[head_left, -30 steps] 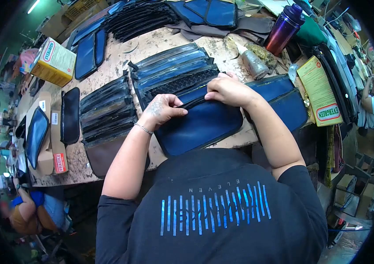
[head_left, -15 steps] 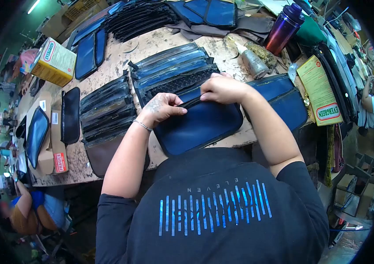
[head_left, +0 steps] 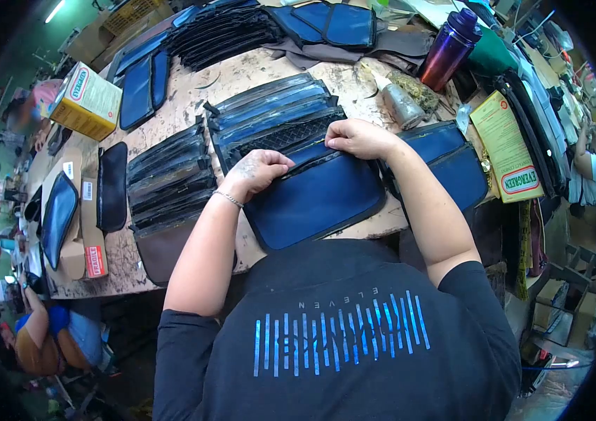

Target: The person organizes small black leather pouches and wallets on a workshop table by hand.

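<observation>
A blue panel with black edging [head_left: 315, 203] lies at the near edge of the worktable, below several overlapping blue and black strips [head_left: 277, 105]. My left hand [head_left: 263, 170] pinches the panel's black upper edge near its left part. Farther right along that edge, my right hand [head_left: 355, 138] is closed on it, thumb and fingers together. A black quilted strip [head_left: 291, 133] runs just beyond both hands. The fingertips cover small parts of the edge.
Stacked dark strips [head_left: 172, 179] lie left, more blue panels [head_left: 445, 165] right. A yellow-white tin [head_left: 86, 102], a purple-red bottle [head_left: 450, 49], a glue-stained jar [head_left: 403, 105] and a yellow box [head_left: 508, 147] stand around. Another person [head_left: 49, 337] sits at lower left.
My right hand has shifted slightly right along the black edge, and the gap between my hands is wider. My left hand has barely moved and still pinches the edge.
</observation>
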A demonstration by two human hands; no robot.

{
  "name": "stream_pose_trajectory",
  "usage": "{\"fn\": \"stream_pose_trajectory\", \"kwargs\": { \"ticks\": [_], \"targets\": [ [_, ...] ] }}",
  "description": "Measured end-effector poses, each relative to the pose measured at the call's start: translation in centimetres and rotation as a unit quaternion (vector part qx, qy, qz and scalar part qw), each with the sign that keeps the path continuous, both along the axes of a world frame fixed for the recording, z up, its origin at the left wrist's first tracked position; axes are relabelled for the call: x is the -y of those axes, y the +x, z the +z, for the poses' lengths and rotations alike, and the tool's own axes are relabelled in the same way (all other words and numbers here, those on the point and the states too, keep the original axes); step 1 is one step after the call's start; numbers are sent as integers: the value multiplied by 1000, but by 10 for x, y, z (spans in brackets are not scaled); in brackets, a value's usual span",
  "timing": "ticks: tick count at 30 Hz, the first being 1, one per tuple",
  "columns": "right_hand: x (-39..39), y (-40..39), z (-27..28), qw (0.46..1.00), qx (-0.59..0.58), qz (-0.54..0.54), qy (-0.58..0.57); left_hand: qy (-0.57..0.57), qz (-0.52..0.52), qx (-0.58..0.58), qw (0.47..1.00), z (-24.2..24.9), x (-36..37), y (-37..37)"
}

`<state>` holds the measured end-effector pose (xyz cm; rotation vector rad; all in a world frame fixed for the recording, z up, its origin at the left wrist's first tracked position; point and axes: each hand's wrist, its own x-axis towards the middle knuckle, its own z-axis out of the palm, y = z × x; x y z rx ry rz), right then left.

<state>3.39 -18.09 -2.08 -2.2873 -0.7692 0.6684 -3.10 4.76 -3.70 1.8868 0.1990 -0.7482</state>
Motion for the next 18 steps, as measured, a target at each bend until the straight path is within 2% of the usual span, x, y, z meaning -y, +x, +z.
{"fn": "stream_pose_trajectory", "kwargs": {
  "ticks": [5, 10, 13, 18],
  "targets": [
    [-2, -1, -6, 1000, 8, -17, 12, 21, 15, -2, 1000, 4, 3, 1],
    [1, 1, -10, 999, 12, -6, 36, -20, 29, -14, 999, 4, -1, 1],
    [2, 3, -12, 999, -18, -20, 44, -34, -18, -14, 999, 1, -7, 2],
    [8, 5, -15, 992, -74, -23, 100, -61, -19, -12, 998, 3, -9, 0]
  ]
}}
